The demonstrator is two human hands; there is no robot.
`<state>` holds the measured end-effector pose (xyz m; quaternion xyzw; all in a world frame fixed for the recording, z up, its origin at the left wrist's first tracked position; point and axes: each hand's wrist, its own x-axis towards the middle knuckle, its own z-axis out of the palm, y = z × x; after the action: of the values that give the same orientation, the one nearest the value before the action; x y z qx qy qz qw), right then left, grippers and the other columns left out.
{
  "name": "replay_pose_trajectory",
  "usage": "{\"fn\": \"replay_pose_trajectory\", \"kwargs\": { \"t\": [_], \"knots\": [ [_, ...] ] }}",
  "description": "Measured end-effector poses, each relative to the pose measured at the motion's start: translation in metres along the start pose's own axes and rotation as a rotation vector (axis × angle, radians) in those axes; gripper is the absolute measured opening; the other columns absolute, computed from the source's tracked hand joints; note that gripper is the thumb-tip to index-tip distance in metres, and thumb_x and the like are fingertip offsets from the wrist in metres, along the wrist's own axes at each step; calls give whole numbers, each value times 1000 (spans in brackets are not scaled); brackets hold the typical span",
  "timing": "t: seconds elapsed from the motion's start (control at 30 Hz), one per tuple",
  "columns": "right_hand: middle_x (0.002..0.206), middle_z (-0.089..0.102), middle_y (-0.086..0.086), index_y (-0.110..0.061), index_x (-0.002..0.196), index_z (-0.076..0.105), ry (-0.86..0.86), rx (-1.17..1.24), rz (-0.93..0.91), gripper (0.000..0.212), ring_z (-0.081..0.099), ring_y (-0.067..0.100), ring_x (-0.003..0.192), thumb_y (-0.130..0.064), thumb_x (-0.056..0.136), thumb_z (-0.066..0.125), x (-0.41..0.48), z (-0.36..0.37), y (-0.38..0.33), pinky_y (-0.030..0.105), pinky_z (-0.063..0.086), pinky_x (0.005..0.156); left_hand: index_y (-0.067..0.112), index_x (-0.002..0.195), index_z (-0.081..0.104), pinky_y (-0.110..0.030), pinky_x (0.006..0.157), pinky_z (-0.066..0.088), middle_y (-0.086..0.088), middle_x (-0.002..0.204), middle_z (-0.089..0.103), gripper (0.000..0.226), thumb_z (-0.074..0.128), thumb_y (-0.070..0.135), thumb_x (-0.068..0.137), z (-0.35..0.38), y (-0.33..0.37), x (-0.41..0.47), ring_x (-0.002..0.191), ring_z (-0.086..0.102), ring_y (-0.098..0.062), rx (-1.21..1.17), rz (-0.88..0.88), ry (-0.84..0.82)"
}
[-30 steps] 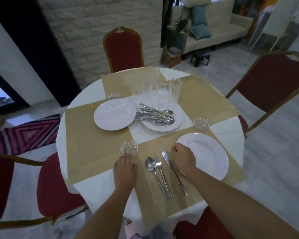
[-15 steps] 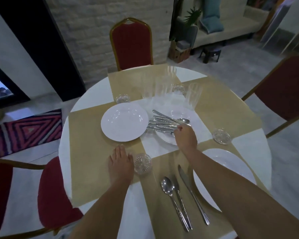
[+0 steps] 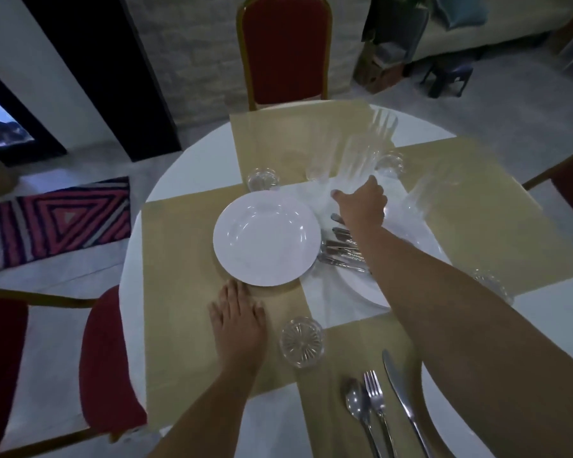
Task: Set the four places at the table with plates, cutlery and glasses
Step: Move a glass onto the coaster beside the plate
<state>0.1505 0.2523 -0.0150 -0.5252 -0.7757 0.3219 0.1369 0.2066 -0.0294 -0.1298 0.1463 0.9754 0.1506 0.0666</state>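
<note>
Right hand (image 3: 361,206) reaches over cutlery pile (image 3: 343,249) – fingers and thumb curl round base of blurred tall glass (image 3: 361,160) at table centre. Left hand (image 3: 238,322) flat, fingers straight, on placemat (image 3: 179,292) – just beside white plate (image 3: 267,238).

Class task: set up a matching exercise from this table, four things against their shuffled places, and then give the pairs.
Things
1 left hand
2 right hand
3 knife
4 empty white plate

Places
A beside the fork
B flat on the beige placemat
C at the tall glasses
D left of the cutlery pile

Pairs: 1-B, 2-C, 3-A, 4-D
</note>
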Motion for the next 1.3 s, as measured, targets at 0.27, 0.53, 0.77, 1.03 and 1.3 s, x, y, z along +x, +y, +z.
{"fn": "replay_pose_trajectory", "kwargs": {
  "t": [0.27,0.53,0.77,1.03,1.3],
  "knots": [
    [144,44,11,-8,148,25,26,36,141,96,35,34,134,-47,77,76,42,23,-8,48,37,102,11,151,26,-45,121,6,-6,159,22,64,12,39,95,-1,4,1,149,15,-20,1,-15,3],
    [126,57,13,-13,130,37,44,158,187,68,44,36,123,-42,80,72,57,36,-3,50,41,96,10,151,24,-45,120,2,-7,160,20,64,14,40,95,-1,5,3,149,12,-21,-6,-7,4],
    [123,59,11,-14,130,38,-5,187,108,71,49,36,121,-41,77,76,62,32,-1,50,45,97,13,152,21,-43,121,0,-3,161,16,63,15,40,96,3,0,2,150,9,-18,12,-20,-10],
    [120,60,7,-15,124,43,79,288,-123,64,56,34,111,-35,75,79,24,15,-5,43,51,84,16,153,14,-41,120,-5,0,162,8,62,11,42,96,-2,2,0,150,2,-15,13,-21,-18],
    [119,56,6,-13,123,45,83,429,-246,65,55,20,103,-37,73,78,-29,-30,19,31,46,88,14,154,7,-44,120,-1,-4,163,4,58,18,37,102,-5,2,-7,150,-1,-19,18,-13,-75]
  ]
}}
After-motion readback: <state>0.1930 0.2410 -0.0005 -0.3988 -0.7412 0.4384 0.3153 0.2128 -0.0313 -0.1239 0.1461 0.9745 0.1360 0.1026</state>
